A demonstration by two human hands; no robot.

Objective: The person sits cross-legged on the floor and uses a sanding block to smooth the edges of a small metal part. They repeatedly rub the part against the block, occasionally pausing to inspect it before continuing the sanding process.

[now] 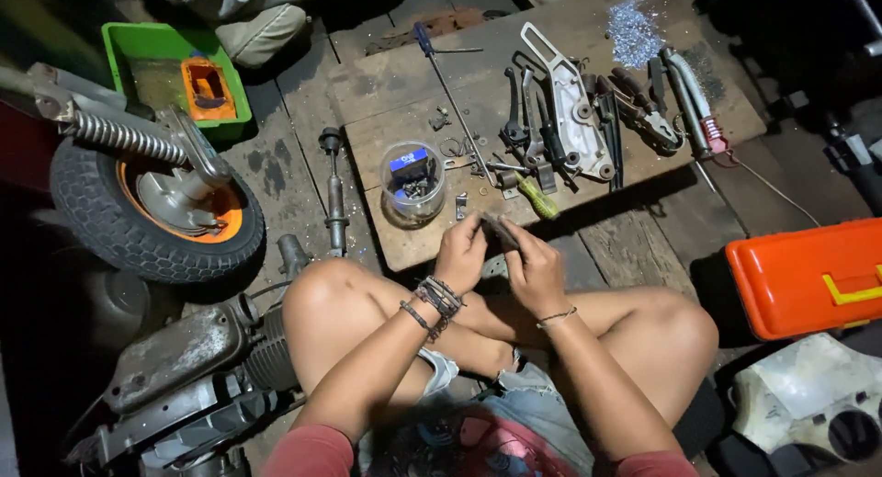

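Note:
I sit cross-legged on a wooden floor. My left hand (462,252) and my right hand (533,267) meet in front of my knees, both closed on a small dark metal part (501,231) held between the fingers. The part's shape is mostly hidden by my fingers. Braided bands circle my left wrist and a thin bracelet my right. Just beyond my hands lies a wooden board (404,91) with a clear plastic tub (412,183) of small hardware on it.
On the board lie a screwdriver (441,73), levers, brackets (570,100) and pliers. A wheel with tyre and spring (152,197) stands at left, an engine block (184,376) below it. Green tray (175,73) back left; orange toolbox (808,275) right.

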